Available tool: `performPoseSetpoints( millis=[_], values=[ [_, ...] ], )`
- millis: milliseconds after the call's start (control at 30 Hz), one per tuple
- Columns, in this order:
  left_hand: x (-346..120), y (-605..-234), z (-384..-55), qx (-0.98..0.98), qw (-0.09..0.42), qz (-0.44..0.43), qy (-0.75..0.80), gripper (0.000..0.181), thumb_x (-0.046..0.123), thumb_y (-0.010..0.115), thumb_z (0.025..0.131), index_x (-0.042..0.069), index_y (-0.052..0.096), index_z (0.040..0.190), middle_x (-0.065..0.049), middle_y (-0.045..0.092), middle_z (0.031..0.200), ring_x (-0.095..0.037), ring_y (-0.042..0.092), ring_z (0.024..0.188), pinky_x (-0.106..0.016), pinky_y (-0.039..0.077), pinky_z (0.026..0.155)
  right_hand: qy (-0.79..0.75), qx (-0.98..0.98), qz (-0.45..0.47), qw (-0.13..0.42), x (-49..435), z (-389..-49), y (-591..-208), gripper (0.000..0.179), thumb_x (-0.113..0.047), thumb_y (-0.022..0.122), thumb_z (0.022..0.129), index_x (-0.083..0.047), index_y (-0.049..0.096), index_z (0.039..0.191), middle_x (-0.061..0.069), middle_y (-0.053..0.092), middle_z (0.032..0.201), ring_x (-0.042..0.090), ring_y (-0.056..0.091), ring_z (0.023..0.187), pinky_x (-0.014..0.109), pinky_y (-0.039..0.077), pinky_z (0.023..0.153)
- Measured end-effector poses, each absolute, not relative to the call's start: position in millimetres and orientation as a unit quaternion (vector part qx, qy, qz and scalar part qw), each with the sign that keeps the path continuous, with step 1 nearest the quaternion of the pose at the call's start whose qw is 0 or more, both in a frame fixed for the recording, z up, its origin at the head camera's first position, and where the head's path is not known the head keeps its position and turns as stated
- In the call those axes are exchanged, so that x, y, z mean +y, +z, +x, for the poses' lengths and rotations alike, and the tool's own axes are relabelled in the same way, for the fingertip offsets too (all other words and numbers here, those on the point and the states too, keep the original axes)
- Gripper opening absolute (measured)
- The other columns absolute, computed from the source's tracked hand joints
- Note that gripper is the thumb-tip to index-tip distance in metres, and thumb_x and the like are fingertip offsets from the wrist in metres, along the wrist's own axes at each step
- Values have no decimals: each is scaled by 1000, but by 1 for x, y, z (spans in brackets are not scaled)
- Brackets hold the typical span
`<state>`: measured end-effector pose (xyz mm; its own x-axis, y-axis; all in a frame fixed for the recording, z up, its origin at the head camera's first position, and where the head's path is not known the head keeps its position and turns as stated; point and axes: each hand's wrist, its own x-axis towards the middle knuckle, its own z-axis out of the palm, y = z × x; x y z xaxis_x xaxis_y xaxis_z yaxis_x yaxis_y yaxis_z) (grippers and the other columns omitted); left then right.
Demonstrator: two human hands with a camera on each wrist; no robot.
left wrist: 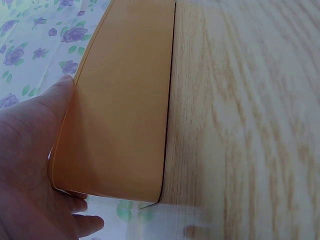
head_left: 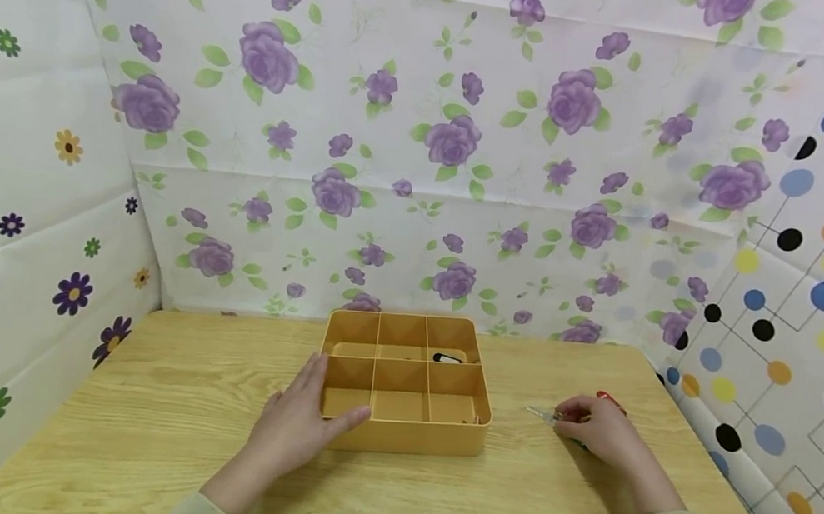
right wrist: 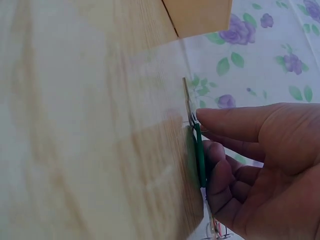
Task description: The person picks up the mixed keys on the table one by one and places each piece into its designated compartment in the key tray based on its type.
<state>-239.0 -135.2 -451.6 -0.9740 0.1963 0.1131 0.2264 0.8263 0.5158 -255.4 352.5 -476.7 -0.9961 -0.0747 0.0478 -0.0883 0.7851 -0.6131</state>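
A yellow-orange box (head_left: 404, 436) with several compartments stands on the wooden table. My left hand (head_left: 298, 425) rests at its front left corner, thumb over the front rim and fingers along the left side. In the left wrist view, the hand (left wrist: 30, 150) spans the corner beside the tall side wall (left wrist: 117, 110). To the right of the box, my right hand (head_left: 600, 432) pinches a small tool with a slim metal tip (head_left: 540, 413). Its green handle (right wrist: 200, 157) shows beside the curled fingers in the right wrist view. A red piece (head_left: 611, 401) shows just behind this hand.
A black and white item (head_left: 448, 359) lies in the back right compartment, and tiny bits (head_left: 476, 420) sit in the front right one. Flowered cloth (head_left: 414, 232) hangs behind the table (head_left: 220, 362); patterned sheets close off both sides.
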Motion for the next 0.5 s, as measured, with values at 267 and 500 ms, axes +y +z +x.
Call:
performPoseSetpoints(
  millis=[267, 500],
  values=[
    [-137, -452, -238, -956, 26, -108, -272, 135, 96, 51, 90, -2, 14, 175, -18, 11, 182, -46, 25, 164, -83, 19, 121, 331, -943, 32, 3, 347, -255, -478, 16, -15, 83, 101, -3, 79, 111, 3, 72, 99, 19, 64, 89, 41, 54, 80],
    [-136, -451, -239, -954, 24, -111, -278, 129, 89, 57, 94, -2, 14, 175, -19, 11, 182, -46, 25, 164, -83, 20, 121, 337, -941, 26, 3, 348, -256, -480, 10, -13, 83, 100, -6, 76, 105, 2, 70, 95, 19, 61, 84, 38, 52, 76]
  ],
)
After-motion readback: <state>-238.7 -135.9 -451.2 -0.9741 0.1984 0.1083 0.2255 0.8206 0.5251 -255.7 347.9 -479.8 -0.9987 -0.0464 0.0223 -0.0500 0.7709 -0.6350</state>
